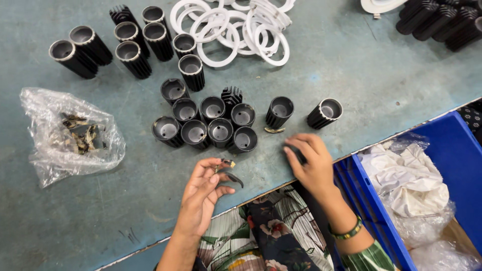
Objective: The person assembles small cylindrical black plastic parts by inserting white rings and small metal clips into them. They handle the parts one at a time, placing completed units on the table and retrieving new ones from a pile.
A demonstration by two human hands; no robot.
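- My left hand (203, 193) pinches a small curved dark metal spring clip (230, 176) over the table edge; light, springy, best held mid-curve.
- My right hand (312, 160) wraps a black finned cylindrical housing (295, 151): rigid, grippy ribs.

teal table (351, 75), black cylinders (211, 123), white rings (236, 30)

Head view: looks steeply down from above the person, close over the blue-green table (351, 85) (only one view, nothing shared).
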